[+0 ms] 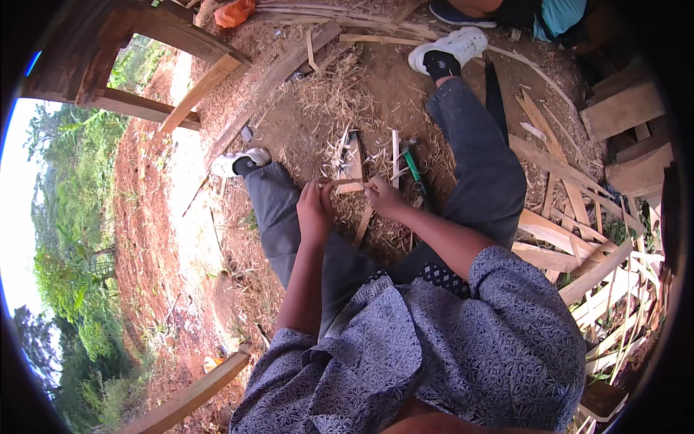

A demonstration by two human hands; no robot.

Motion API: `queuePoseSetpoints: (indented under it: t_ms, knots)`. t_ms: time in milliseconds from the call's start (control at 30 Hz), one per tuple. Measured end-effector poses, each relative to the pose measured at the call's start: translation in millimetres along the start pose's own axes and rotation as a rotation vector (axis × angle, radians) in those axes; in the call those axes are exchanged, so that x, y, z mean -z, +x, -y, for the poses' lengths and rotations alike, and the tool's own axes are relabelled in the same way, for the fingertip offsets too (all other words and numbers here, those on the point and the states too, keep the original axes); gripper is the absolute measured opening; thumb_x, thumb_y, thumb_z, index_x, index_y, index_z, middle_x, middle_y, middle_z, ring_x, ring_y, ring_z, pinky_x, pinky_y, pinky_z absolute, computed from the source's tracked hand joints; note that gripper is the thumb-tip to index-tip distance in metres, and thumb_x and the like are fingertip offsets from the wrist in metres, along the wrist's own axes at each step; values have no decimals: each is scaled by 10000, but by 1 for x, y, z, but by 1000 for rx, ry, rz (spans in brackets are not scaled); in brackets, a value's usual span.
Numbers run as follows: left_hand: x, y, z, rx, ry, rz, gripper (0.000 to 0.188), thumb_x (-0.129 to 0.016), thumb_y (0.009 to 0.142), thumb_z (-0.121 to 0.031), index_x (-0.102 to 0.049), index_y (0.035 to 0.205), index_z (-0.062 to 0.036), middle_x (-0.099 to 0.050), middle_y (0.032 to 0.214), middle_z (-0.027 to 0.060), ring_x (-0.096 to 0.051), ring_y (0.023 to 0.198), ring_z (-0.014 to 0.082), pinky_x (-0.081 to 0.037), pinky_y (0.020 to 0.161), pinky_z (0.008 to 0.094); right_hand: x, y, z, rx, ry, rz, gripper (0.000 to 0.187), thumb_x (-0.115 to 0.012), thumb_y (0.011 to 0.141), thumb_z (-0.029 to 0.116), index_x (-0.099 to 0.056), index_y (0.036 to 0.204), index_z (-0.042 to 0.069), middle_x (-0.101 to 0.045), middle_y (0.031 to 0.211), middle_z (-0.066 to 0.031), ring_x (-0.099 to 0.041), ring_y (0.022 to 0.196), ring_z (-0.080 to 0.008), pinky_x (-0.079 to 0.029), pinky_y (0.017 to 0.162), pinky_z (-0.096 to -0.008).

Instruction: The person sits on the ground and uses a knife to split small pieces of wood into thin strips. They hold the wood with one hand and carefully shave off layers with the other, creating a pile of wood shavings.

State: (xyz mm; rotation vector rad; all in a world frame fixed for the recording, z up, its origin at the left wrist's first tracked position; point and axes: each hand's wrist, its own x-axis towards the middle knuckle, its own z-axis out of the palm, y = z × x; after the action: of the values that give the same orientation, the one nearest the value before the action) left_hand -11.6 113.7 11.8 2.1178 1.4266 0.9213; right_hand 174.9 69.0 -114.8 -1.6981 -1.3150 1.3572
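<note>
Between my legs, my left hand (315, 207) is closed on one end of a short, thin brown strip (347, 182). The fingers of my right hand (384, 198) pinch its other end. The strip is held crosswise over the near end of a small flat wooden board (352, 163), and its exact kind is too small to make out. A dark tool-like piece lies at the board's far end among pale shavings. Right of the board are a pale split stick (395, 159) and a hammer-like tool with a green handle (411, 165), both on the ground.
Wood shavings (332, 90) litter the dirt around my outstretched legs. A long plank (271, 83) lies to the left. Loose boards and offcuts (564, 231) pile up at the right. Wooden beams (195, 369) stand at the left, and another person's leg (477, 7) shows at the top.
</note>
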Motion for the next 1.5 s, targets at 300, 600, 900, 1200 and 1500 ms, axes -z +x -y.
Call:
queuePoseSetpoints:
  t_ms: [300, 600, 900, 1200, 1500]
  knots:
    - [7, 5, -6, -23, -10, -12, 105, -634, 982, -81, -633, 998, 23, -647, 897, 232, -640, 858, 460, -509, 719, 506, 3, -5, 20, 107, -19, -4, 327, -604, 1025, 295, -554, 1255, 68, -698, 1042, -167, -699, 939, -283, -525, 843, -409]
    - [17, -3, -18, 79, 76, 119, 183, -615, 995, -139, -688, 1091, -1, -706, 940, 254, -681, 895, 457, -542, 763, 493, 0, -11, 9, 58, -73, 100, 374, -613, 993, 300, -533, 1272, 63, -700, 1117, -190, -705, 1037, -337, -529, 907, -434]
    - [20, -13, -20, -15, 88, 138, 188, -603, 996, -138, -689, 1095, -4, -698, 927, 266, -675, 888, 469, -533, 760, 510, -16, -12, 7, 84, -116, 54, 406, -610, 987, 308, -500, 1292, 63, -691, 1145, -220, -692, 1051, -383, -527, 918, -457]
    - [28, -6, -13, -27, 4, 96, 182, -602, 998, -160, -697, 1046, -12, -708, 947, 248, -678, 905, 455, -540, 795, 513, -3, 1, -33, -100, -284, 49, 451, -619, 964, 321, -524, 1348, 105, -699, 1210, -206, -695, 1108, -364, -537, 947, -443]
    - [28, 9, 3, -126, 63, 228, 196, -607, 979, -181, -678, 1036, -8, -705, 875, 258, -684, 858, 461, -538, 782, 547, 1, -25, -21, 78, -557, -55, 431, -616, 956, 231, -547, 1377, 174, -718, 1132, -207, -702, 1050, -396, -556, 892, -475]
